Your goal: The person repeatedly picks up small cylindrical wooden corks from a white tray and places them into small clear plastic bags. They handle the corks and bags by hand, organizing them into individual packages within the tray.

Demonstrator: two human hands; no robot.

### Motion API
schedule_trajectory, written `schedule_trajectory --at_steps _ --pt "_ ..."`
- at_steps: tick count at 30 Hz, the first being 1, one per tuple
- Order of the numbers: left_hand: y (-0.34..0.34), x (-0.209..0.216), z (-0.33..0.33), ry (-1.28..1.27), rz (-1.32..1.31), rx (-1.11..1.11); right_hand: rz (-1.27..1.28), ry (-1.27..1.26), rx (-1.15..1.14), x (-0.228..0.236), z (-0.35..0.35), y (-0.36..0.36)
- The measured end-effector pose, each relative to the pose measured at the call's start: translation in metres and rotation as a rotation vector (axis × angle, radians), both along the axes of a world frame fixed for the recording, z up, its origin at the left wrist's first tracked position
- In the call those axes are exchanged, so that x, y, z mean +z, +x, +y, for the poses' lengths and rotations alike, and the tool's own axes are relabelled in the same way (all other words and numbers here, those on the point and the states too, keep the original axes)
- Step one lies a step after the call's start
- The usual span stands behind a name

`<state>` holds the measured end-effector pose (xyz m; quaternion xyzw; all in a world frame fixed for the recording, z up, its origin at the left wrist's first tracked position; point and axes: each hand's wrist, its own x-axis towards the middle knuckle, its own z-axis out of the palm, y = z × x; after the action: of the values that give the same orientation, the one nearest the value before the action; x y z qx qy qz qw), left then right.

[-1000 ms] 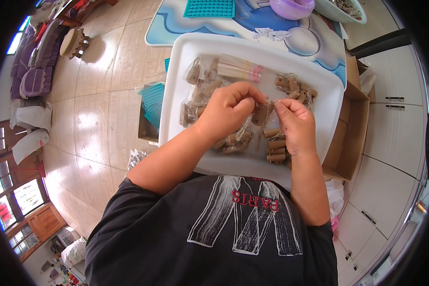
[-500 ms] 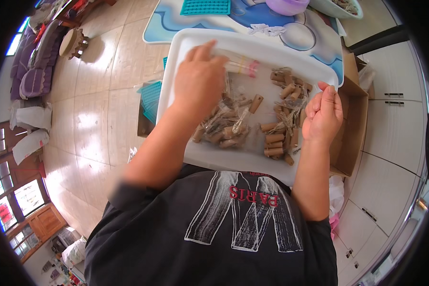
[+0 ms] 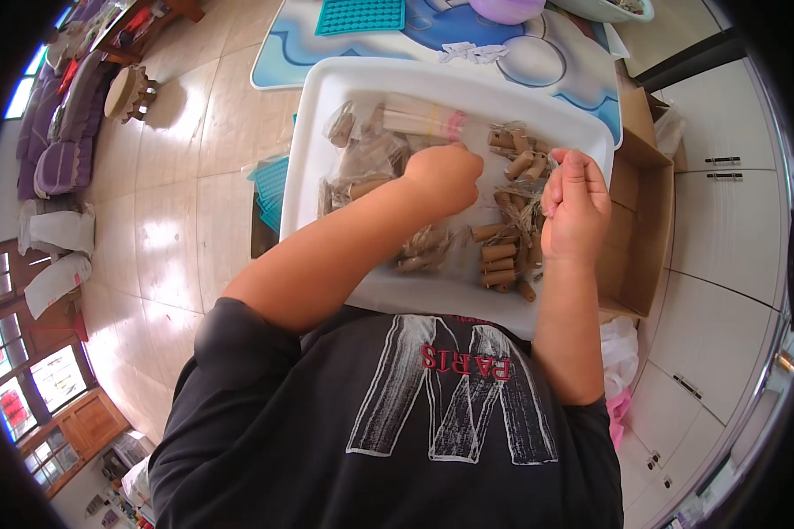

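Observation:
My left hand (image 3: 447, 179) is over the middle of a white plastic tray (image 3: 298, 198), its fingers curled closed; what is in them, if anything, is hidden. My right hand (image 3: 577, 204) is raised at the tray's right side, thumb pressed to a bent forefinger in a pinch; I cannot make out anything between them. Just left of it lies a pile of small brown cylinders (image 3: 498, 251) with pale strings. More brown cylinders in clear plastic bags (image 3: 366, 159) fill the tray's left part, partly behind my left arm. Beyond my left hand lies a clear bundle with pink ends (image 3: 415, 116).
The tray rests by a blue-and-white patterned table (image 3: 278, 62). A teal studded mat (image 3: 360, 16), crumpled white strips (image 3: 472, 53) and a purple bowl (image 3: 507, 9) are on it. An open cardboard box (image 3: 640, 229) stands right of the tray, teal sheets (image 3: 273, 187) to its left.
My left hand has moved right and nearer from the tray's far left, its fingers now curled, uncovering the bagged cylinders there. My right hand keeps its pinch in nearly the same place.

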<state>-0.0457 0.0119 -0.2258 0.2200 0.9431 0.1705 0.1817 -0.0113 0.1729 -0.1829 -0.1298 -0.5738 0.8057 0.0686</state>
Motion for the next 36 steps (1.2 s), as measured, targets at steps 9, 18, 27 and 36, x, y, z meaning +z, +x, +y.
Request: schedule_trajectory --at_steps 9,18,27,36 --pt "-0.006 0.063 -0.034 0.942 -0.52 0.57 -0.128 0.055 0.115 0.0 -0.005 0.001" --pt "0.007 0.07 -0.055 1.451 -0.607 0.681 -0.28 0.155 0.329 -0.003 -0.008 0.0" --pt "0.002 0.047 -0.055 1.607 -0.661 0.778 -0.168 -0.039 0.49 -0.005 -0.007 0.004" --pt "0.012 0.038 -0.04 1.224 -0.839 0.681 0.178 -0.076 0.221 -0.007 -0.006 0.005"
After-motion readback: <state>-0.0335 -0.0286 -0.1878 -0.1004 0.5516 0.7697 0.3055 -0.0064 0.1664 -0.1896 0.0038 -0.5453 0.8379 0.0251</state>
